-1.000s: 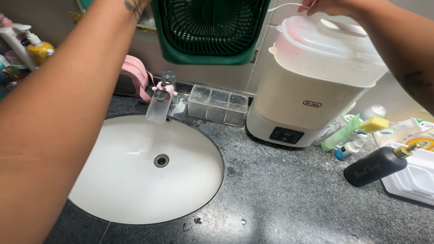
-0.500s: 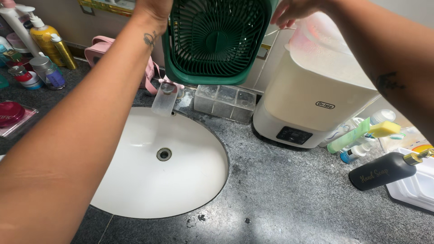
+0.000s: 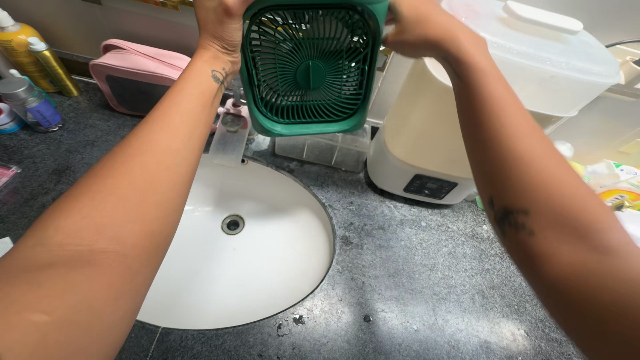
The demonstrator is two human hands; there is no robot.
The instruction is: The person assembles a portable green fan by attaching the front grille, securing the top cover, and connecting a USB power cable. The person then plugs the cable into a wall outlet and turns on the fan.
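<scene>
A green square fan [image 3: 308, 67] with a round grille hangs in the air above the back of the white sink [image 3: 280, 280]. My left hand [image 3: 220, 23] grips its upper left corner. Over at the fan's upper right corner, my right hand [image 3: 420, 27] holds it too. The fan faces me and tilts slightly. Below it a clear tap [image 3: 230, 137] reaches over the basin.
A cream steriliser with a clear lid [image 3: 467, 120] stands right of the sink. A clear divided box [image 3: 330, 150] sits behind the basin. A pink case [image 3: 137, 77] and bottles [image 3: 30, 67] are at the left. The counter [image 3: 427, 280] is dark speckled stone.
Both hands have come down onto the fan's top corners and brought it lower and closer to me; my right hand left the steriliser lid. The view has shifted right.
</scene>
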